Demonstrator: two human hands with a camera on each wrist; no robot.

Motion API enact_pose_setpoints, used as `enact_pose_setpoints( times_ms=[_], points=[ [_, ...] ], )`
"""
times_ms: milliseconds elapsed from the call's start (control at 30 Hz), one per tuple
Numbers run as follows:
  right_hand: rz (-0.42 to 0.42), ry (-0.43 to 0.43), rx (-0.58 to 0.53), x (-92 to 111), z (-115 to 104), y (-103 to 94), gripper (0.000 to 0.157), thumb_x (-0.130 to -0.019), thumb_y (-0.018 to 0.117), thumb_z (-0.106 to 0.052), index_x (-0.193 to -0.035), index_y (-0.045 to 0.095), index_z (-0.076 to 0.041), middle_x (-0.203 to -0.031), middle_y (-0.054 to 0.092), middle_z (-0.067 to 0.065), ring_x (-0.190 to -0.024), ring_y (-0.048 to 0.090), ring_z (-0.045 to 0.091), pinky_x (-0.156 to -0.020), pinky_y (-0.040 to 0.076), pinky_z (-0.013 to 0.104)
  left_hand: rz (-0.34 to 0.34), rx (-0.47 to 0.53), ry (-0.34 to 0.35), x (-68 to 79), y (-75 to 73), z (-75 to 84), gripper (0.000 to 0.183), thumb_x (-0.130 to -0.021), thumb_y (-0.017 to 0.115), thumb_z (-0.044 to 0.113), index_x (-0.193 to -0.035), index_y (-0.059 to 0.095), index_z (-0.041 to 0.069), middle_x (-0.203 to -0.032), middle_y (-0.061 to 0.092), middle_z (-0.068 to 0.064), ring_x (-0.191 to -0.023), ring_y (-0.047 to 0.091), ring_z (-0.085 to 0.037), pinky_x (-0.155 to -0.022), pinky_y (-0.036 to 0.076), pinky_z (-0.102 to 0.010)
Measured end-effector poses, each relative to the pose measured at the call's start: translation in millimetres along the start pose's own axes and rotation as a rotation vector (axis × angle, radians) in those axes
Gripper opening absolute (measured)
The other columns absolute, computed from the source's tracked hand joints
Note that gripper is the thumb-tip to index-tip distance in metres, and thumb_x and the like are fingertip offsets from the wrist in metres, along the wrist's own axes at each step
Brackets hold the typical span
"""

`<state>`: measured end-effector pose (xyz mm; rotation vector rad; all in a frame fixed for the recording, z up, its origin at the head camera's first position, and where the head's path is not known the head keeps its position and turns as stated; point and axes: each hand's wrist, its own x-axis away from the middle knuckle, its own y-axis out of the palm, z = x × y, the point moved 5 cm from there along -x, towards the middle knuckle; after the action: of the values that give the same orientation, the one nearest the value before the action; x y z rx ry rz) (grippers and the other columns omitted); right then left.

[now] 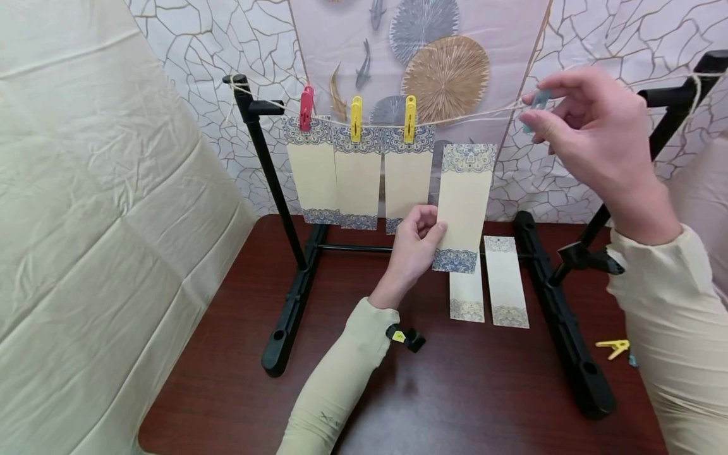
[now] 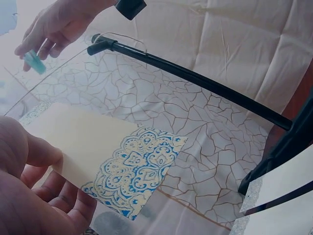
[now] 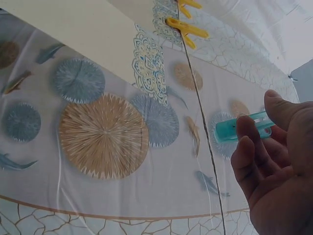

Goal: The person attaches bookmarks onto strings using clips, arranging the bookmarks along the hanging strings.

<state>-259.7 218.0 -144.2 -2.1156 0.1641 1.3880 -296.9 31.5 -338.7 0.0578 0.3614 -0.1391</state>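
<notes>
My left hand (image 1: 417,243) pinches the left edge of a cream card (image 1: 465,202) with blue patterned ends, held upright below the string (image 1: 489,114). My right hand (image 1: 605,129) is raised near the string at the right and pinches a light blue clothespin (image 1: 537,109) between thumb and fingers. In the right wrist view the turquoise clothespin (image 3: 244,125) is beside the string, apart from it. Left of the held card, three similar cards hang in a row, one under a red clothespin (image 1: 306,109) and two under yellow clothespins (image 1: 356,120).
A black frame (image 1: 275,180) carries the string between its two uprights and stands on a dark red-brown table (image 1: 341,392). Two pale cards (image 1: 506,281) lie on the table behind the held card. A yellow clothespin (image 1: 613,346) and a partly hidden blue one lie at the right.
</notes>
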Motion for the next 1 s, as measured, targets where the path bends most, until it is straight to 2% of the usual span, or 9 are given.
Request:
enact_pose_setpoints(
  times_ms=[133, 267, 500, 600, 767, 1000],
  points=[
    [-0.014, -0.004, -0.033, -6.5, -2.7, 6.4, 0.03, -0.086, 0.07, 0.003, -0.113, 0.061, 0.01, -0.103, 0.07, -0.024, -0.059, 0.06, -0.009, -0.053, 0.044, 0.01, 0.001, 0.015, 0.009, -1.3, -1.7, 2.8, 0.021, -0.094, 0.059, 0.0, -0.115, 0.058, -0.005, -0.099, 0.064, -0.023, -0.077, 0.056, -0.004, -0.068, 0.045, -0.015],
    [-0.003, 0.076, -0.1, -12.3, -0.8, 14.2, 0.029, -0.087, 0.069, 0.004, -0.114, 0.061, 0.008, -0.101, 0.072, -0.018, -0.058, 0.062, -0.004, -0.051, 0.045, 0.012, 0.01, 0.025, 0.016, -2.4, -1.7, 6.7, 0.021, -0.094, 0.059, 0.0, -0.115, 0.058, -0.005, -0.1, 0.064, -0.021, -0.078, 0.056, -0.004, -0.068, 0.045, -0.016],
    [0.01, 0.197, -0.154, -21.0, 0.5, 28.7, 0.025, -0.091, 0.067, -0.004, -0.116, 0.063, -0.003, -0.1, 0.072, -0.016, -0.048, 0.059, 0.002, -0.045, 0.044, 0.015, 0.018, 0.024, 0.027, -4.2, -1.5, 11.1, 0.022, -0.094, 0.059, 0.0, -0.115, 0.057, -0.005, -0.102, 0.064, -0.021, -0.08, 0.057, -0.005, -0.069, 0.045, -0.016],
    [0.028, 0.259, -0.198, -24.9, 0.9, 34.3, 0.024, -0.091, 0.067, -0.004, -0.114, 0.063, -0.002, -0.098, 0.072, -0.013, -0.045, 0.057, 0.004, -0.045, 0.044, 0.016, 0.022, 0.025, 0.03, -4.9, -2.0, 11.3, 0.022, -0.094, 0.059, 0.0, -0.115, 0.056, -0.005, -0.102, 0.064, -0.022, -0.079, 0.056, -0.005, -0.069, 0.045, -0.017],
    [0.062, 0.269, -0.229, -29.4, 0.5, 40.5, 0.02, -0.091, 0.067, -0.005, -0.11, 0.063, -0.003, -0.094, 0.073, -0.013, -0.043, 0.055, 0.005, -0.045, 0.045, 0.017, 0.02, 0.035, 0.038, -6.8, 0.1, 9.7, 0.021, -0.094, 0.059, 0.0, -0.115, 0.057, -0.005, -0.103, 0.064, -0.023, -0.079, 0.057, -0.006, -0.069, 0.046, -0.016],
    [0.041, 0.266, -0.171, -33.0, 7.3, 52.2, 0.019, -0.091, 0.068, -0.011, -0.107, 0.064, -0.001, -0.084, 0.07, -0.023, -0.04, 0.051, 0.005, -0.043, 0.042, 0.016, 0.031, 0.027, 0.042, -7.6, -1.0, 12.4, 0.021, -0.095, 0.059, 0.0, -0.115, 0.056, -0.005, -0.104, 0.064, -0.024, -0.08, 0.057, -0.007, -0.069, 0.046, -0.017]
  ],
)
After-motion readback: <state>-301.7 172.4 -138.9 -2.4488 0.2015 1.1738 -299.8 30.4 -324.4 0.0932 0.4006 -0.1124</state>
